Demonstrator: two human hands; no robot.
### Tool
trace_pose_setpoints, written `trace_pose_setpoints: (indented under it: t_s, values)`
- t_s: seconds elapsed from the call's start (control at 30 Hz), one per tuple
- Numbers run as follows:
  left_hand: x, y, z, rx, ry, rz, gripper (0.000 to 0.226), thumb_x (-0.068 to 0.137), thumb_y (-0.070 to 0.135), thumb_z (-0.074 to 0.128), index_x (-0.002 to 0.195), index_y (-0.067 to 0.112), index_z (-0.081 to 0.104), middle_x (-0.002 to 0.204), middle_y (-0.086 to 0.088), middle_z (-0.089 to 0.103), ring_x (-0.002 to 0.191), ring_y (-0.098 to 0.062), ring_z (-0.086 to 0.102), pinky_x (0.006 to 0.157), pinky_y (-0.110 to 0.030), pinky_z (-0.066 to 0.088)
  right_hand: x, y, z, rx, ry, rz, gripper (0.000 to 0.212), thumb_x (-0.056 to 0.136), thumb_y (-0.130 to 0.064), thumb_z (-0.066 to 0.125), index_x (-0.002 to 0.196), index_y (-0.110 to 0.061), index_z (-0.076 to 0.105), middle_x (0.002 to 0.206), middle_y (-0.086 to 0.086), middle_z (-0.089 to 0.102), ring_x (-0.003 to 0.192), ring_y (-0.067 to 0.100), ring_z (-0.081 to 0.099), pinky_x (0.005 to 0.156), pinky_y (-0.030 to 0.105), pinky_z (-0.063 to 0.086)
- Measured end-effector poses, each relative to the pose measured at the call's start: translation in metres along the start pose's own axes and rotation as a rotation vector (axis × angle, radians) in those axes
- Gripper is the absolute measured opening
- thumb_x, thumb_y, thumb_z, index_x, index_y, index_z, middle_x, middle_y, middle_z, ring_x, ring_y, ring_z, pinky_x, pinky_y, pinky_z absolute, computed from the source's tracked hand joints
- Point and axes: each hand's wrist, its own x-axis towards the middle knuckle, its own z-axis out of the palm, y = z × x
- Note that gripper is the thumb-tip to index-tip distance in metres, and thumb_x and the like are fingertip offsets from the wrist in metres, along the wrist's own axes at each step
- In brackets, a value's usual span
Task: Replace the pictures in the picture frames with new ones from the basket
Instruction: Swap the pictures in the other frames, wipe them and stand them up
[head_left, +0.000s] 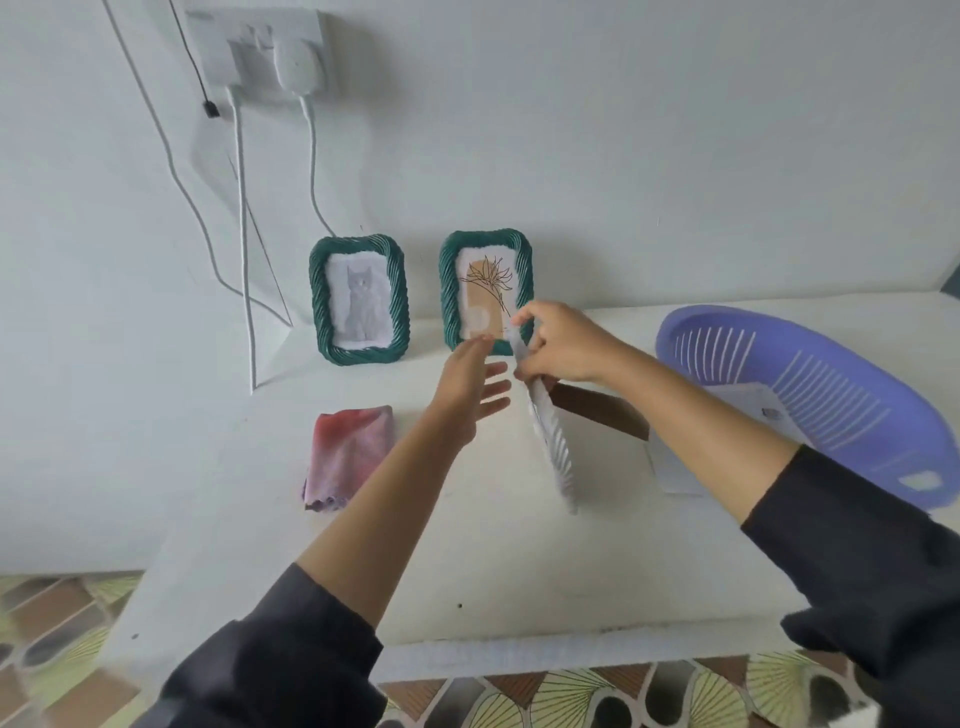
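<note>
The likeliest slip here is the white ribbed frame twisting or swinging out of its 1-ended grip: the right hand has its fingers curled round the far end only, and the rest of the frame hangs free below them. The left hand is just left of those fingers, its own fingers straight and spread, holding nothing and apart from the frame; a hasty grab could push the frame sideways instead of steadying it. Just beyond the fingertips of both hands stands the green frame with the flower drawing, and a careless knuckle could tip it against the wall. The white frame shows edge-on, its long axis running from the right fingers back toward the person. Its ribbed front is turned toward the left hand, its brown backing toward the purple basket, which lies right of the right wrist with white sheets inside. Whether the frame's near end touches the table I cannot tell, nor whether the backing's catches are undone
</note>
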Motion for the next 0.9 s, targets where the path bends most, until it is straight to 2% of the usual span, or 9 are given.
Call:
trace_pose_setpoints:
  t_s: [0.1,0.17,0.23,0.3,0.43,0.5,0.73,0.8,0.9]
  values:
    - [-0.005,-0.004,0.009,-0.058,0.018,0.012,0.019,0.098,0.027,0.037,0.102,0.019,0.054,0.077,-0.002,0.058,0.068,-0.017,0.058,0.063,-0.027,0.051,0.0,-0.01,0.01,0.024,-0.112,-0.047,0.027,0.087,-0.007,0.058,0.113,-0.01,0.051,0.09,0.015,0.063,0.067,0.023,0.062,0.072,0.036,0.054]
    - [0.0,-0.012,0.006,-0.051,0.097,0.086,0.021,0.096,0.02,0.041,0.087,0.017,0.06,0.072,-0.001,0.06,0.065,-0.015,0.057,0.057,-0.021,0.046,0.001,-0.007,0.011,-0.004,-0.075,-0.072,0.021,0.09,-0.013,0.056,0.109,-0.005,0.058,0.089,0.011,0.062,0.075,0.022,0.059,0.071,0.033,0.049]
    - [0.008,-0.024,0.002,-0.008,0.123,0.155,0.02,0.091,0.011,0.046,0.09,0.014,0.066,0.087,-0.009,0.065,0.081,-0.021,0.059,0.073,-0.028,0.049,-0.001,0.007,0.01,-0.068,0.0,-0.079,0.024,0.087,-0.02,0.06,0.109,-0.009,0.063,0.092,0.004,0.058,0.083,0.018,0.054,0.074,0.026,0.041]
    - [0.013,-0.037,-0.003,0.165,0.197,0.16,0.027,0.093,0.012,0.044,0.112,0.012,0.063,0.106,-0.011,0.066,0.097,-0.025,0.06,0.09,-0.037,0.05,-0.005,0.027,0.011,-0.103,0.004,-0.057,0.025,0.085,-0.023,0.063,0.108,-0.012,0.066,0.095,0.005,0.059,0.089,0.018,0.055,0.077,0.026,0.038]
    - [0.017,-0.063,-0.007,0.454,0.291,0.222,0.029,0.096,0.014,0.038,0.104,0.008,0.065,0.097,-0.01,0.069,0.086,-0.024,0.058,0.074,-0.028,0.042,-0.017,0.07,0.037,-0.115,-0.133,-0.026,0.034,0.085,-0.031,0.062,0.117,-0.018,0.064,0.097,-0.008,0.057,0.097,0.011,0.05,0.083,0.023,0.036]
    - [0.016,-0.071,-0.006,0.536,0.304,0.204,0.029,0.095,0.015,0.038,0.105,0.01,0.065,0.098,-0.008,0.069,0.087,-0.025,0.058,0.073,-0.028,0.04,-0.023,0.089,0.056,-0.12,-0.117,-0.026,0.039,0.083,-0.036,0.065,0.12,-0.024,0.061,0.097,-0.005,0.05,0.103,0.017,0.051,0.089,0.029,0.04]
    - [0.019,-0.092,-0.008,0.819,0.319,0.251,0.044,0.077,-0.005,0.035,0.107,0.009,0.063,0.103,-0.017,0.068,0.101,-0.041,0.052,0.084,-0.038,0.044,-0.035,0.118,0.083,-0.252,0.088,-0.125,0.042,0.084,-0.048,0.058,0.122,-0.032,0.059,0.14,-0.007,0.038,0.121,0.02,0.036,0.099,0.032,0.031]
    - [0.019,-0.089,-0.008,0.89,0.339,0.225,0.038,0.082,-0.001,0.037,0.11,0.006,0.062,0.118,-0.019,0.059,0.112,-0.038,0.045,0.089,-0.033,0.034,-0.034,0.12,0.085,-0.279,0.087,-0.143,0.041,0.084,-0.049,0.057,0.122,-0.032,0.059,0.141,-0.007,0.037,0.122,0.021,0.035,0.1,0.033,0.029]
    - [0.019,-0.079,-0.011,0.926,0.376,0.159,0.04,0.094,0.015,0.039,0.132,0.01,0.05,0.141,-0.017,0.032,0.131,-0.034,0.026,0.107,-0.034,0.024,-0.029,0.123,0.081,-0.225,0.045,-0.125,0.037,0.084,-0.048,0.058,0.117,-0.033,0.062,0.14,-0.008,0.037,0.123,0.02,0.033,0.104,0.035,0.027]
